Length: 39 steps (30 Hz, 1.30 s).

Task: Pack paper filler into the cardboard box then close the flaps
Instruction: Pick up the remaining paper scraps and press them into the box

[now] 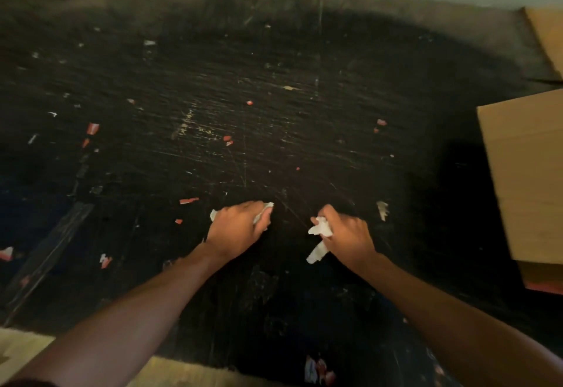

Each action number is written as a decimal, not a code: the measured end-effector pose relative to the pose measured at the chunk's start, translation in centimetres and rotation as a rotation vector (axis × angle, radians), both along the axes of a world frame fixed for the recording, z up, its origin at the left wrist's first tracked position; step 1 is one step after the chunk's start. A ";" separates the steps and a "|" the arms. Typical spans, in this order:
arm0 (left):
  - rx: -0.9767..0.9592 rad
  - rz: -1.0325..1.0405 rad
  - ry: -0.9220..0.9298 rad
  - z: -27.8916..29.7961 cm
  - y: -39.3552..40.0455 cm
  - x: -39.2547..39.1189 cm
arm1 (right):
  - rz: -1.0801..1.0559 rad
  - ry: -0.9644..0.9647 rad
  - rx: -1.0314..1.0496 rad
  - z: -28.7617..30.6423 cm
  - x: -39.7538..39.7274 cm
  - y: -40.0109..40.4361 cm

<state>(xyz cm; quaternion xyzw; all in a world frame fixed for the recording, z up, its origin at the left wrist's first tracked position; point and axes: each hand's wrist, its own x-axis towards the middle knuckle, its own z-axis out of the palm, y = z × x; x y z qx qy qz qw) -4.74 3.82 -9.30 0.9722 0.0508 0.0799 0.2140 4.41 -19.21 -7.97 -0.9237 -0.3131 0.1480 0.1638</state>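
My left hand [237,229] rests palm down on the dark tabletop, fingers closed over a piece of white paper [264,211] that pokes out at both sides. My right hand [347,235] is closed on a crumpled strip of white paper filler [320,234] that hangs down toward me. The cardboard box [527,173] stands at the right edge of the view, well to the right of both hands; only its brown side and a flap show, its inside is hidden.
The black table [243,97] is scratched and strewn with several small red and white paper scraps [92,128]. A torn white scrap [382,209] lies just right of my right hand. Another cardboard piece [547,33] is at the far right corner.
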 end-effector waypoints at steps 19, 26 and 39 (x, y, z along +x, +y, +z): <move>-0.023 0.152 0.103 8.4 -9.1 -6.5 | -0.135 0.051 0.063 4.1 -2.8 -11.1; -0.080 0.117 -0.027 10.8 -14.0 -11.2 | -0.165 -0.029 0.109 9.2 -6.1 -15.3; -0.133 0.004 -0.169 19.5 -26.5 -10.3 | -0.205 -0.161 0.213 17.9 -8.1 -28.1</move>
